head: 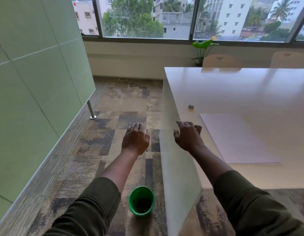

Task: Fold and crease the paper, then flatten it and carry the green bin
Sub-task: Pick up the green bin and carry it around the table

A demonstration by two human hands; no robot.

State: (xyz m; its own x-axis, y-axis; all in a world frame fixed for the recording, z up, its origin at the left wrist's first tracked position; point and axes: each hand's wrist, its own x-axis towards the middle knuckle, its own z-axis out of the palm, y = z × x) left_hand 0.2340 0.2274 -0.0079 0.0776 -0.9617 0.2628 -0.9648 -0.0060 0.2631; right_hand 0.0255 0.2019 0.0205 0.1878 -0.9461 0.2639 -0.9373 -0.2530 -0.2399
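Note:
A pale sheet of paper (238, 138) lies flat on the white table (241, 92), near its left edge. The green bin (141, 200) stands upright on the carpet beside the table's end panel, below my forearms. My left hand (136, 138) hovers over the floor with its fingers stretched forward and holds nothing. My right hand (187, 135) hangs over the table's left edge, fingers loosely spread, just left of the paper and not touching it.
A small grey object (191, 106) sits on the table beyond the paper. A green glass partition (37, 82) with a metal post (91, 109) runs along the left. Two chairs (221, 61) and a potted plant (203, 48) stand by the window.

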